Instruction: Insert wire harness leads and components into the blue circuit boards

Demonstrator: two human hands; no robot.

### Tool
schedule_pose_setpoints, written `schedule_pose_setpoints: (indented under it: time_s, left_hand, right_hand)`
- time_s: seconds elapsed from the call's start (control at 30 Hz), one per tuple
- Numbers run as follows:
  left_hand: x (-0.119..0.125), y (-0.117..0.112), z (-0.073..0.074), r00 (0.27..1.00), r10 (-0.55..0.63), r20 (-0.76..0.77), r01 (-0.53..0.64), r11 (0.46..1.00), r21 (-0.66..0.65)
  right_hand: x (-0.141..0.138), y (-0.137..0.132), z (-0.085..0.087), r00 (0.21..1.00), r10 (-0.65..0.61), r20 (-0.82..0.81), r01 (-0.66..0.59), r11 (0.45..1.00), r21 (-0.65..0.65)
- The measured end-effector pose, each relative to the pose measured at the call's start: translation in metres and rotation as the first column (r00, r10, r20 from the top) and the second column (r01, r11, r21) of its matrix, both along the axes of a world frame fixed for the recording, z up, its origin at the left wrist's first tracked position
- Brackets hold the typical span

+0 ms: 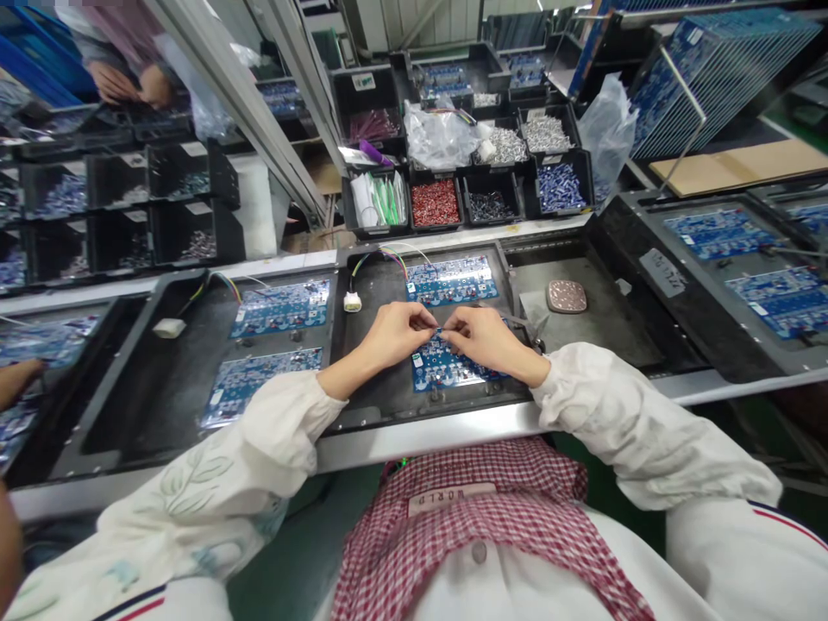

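My left hand (pixel 396 332) and my right hand (pixel 482 338) meet fingertip to fingertip over the near blue circuit board (pixel 440 369) in a black tray (pixel 388 397). Both hands are pinched shut on something small that I cannot make out. A second blue board (pixel 451 279) with coloured wires and a white connector (pixel 352 301) lies just beyond them in the same tray.
Black bins of small parts stand behind the tray: red ones (pixel 435 202), blue ones (pixel 560 186), silver ones (pixel 544 133). More trays with blue boards lie left (pixel 279 307) and right (pixel 721 231). A pinkish pad (pixel 567 296) lies to the right. Another person's hands (pixel 129 84) work at far left.
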State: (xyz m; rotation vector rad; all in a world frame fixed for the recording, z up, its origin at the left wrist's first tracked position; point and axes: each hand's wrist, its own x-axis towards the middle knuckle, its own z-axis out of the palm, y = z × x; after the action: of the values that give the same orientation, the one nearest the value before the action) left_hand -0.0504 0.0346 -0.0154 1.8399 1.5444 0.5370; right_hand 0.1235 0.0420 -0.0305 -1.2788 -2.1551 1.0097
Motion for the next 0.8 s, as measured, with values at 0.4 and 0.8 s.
schedule_pose_setpoints:
  time_s: [0.4,0.8]
  left_hand:
    - [0.006,-0.013,-0.001,0.958,-0.196,-0.209,0.239,0.948,0.209]
    - [0.002,0.002,-0.005,0.994,-0.031,0.108,0.038,0.997,-0.062]
  right_hand:
    - [0.004,-0.001,0.003,1.000,-0.017,0.015,0.017,1.000,0.011]
    - [0.003,0.000,0.007,0.997,-0.002,0.077,0.002,1.000,0.001]
